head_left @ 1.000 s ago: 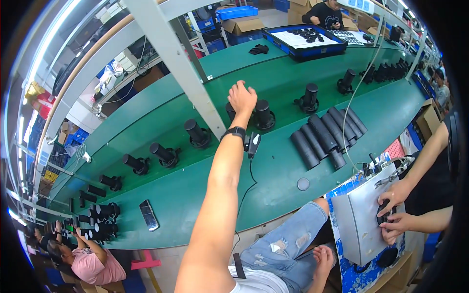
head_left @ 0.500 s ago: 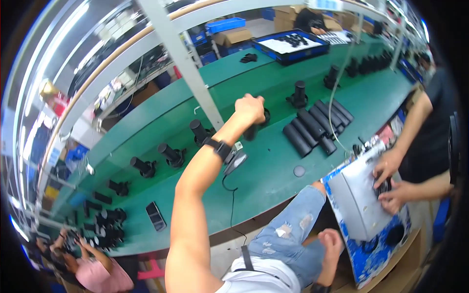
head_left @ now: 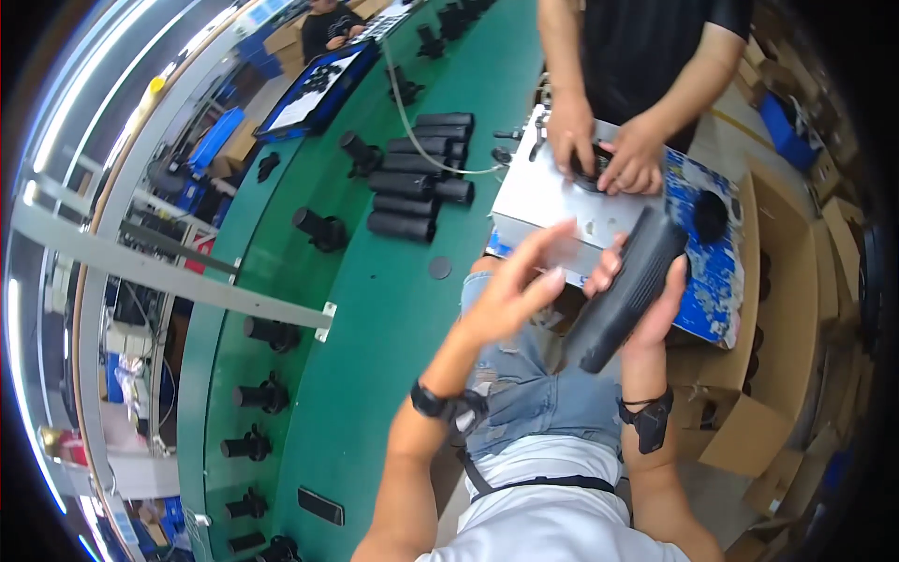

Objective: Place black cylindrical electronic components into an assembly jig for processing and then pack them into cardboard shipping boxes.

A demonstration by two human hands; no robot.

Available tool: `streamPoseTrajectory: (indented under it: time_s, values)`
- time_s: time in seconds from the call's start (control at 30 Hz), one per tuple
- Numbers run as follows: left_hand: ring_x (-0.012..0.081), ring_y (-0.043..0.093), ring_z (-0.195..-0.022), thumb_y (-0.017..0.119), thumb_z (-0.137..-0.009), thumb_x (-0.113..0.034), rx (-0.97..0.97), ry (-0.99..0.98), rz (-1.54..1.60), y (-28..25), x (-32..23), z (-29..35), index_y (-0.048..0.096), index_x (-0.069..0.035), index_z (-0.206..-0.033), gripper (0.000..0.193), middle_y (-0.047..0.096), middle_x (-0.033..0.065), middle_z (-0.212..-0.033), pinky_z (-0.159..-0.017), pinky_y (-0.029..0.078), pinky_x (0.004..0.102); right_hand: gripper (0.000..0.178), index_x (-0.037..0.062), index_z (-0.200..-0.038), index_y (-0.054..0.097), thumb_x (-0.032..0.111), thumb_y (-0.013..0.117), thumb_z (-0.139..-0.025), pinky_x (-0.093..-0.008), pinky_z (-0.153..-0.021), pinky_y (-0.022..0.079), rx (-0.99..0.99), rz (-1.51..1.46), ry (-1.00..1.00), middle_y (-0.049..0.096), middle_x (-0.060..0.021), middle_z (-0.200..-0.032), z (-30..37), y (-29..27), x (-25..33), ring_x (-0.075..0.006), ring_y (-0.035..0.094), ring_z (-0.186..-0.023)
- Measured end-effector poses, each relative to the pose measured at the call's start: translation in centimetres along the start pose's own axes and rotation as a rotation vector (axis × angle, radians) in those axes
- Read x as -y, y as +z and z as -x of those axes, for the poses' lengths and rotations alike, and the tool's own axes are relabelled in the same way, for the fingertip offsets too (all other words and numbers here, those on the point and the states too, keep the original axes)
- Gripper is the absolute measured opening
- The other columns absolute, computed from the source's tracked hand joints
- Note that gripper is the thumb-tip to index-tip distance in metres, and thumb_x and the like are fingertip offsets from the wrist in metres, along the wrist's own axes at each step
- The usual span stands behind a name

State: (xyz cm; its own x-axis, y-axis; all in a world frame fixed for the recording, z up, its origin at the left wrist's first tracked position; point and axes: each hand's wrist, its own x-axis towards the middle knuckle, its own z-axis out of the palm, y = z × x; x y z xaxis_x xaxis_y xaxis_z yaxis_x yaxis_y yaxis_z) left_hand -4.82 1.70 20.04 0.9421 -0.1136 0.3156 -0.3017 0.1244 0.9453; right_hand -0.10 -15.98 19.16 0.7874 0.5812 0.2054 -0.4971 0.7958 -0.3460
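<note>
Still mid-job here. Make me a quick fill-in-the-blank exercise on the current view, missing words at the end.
The person's right hand holds a black cylinder, while the left hand holds ____.
The phone lies on a table coloured ____.
The co-worker at the metal box wears a shirt coloured ____.

Missing words: nothing; green; black.
</note>
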Motion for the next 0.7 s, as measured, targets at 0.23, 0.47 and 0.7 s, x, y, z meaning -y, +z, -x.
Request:
streamPoseTrajectory:
  time_s: [0.23, 0.47, 0.7]
  values:
    - [0.0211, 0.059, -0.101, 0.058, -0.09, -0.034, -0.049, -0.188, 0.426, 10.8, 5.4, 6.0, 0.03, 0.0, -0.136, 0.064, 0.055, 0.0136, -0.116, -0.093, 0.044, 0.0373, 0.063, 0.0031, -0.125, 0.038, 0.05, 0.056, -0.088, -0.0354, -0.086, 0.041, -0.004, 0.107, -0.216, 0.047, -0.0086, -0.1, 1.2, -0.9, 2.8, -0.0214, 0.048, -0.09]
    - [0.0199, 0.059, -0.08, 0.039, -0.093, -0.054, -0.001, -0.276, 0.707, 8.2, 7.2, 7.1, 0.055, 0.002, -0.108, 0.06, 0.06, 0.0105, -0.082, -0.077, 0.047, 0.0343, 0.066, 0.0058, -0.131, 0.033, 0.038, 0.067, -0.084, -0.0368, -0.097, 0.038, 0.104, 0.211, -0.271, 0.043, -0.0069, -0.106, 1.2, -1.7, 4.1, -0.0216, 0.046, -0.1]
    - [0.017, 0.058, -0.079, 0.037, -0.098, -0.047, -0.049, -0.242, 0.799, 5.8, 10.6, 5.6, 0.054, -0.002, -0.107, 0.048, 0.061, 0.0096, -0.088, -0.074, 0.047, 0.0299, 0.076, 0.0058, -0.119, 0.038, 0.041, 0.082, -0.068, -0.0387, -0.093, 0.043, 0.129, 0.592, -0.166, 0.05, -0.0075, -0.097, -0.9, -1.2, 5.2, -0.0237, 0.053, -0.095]
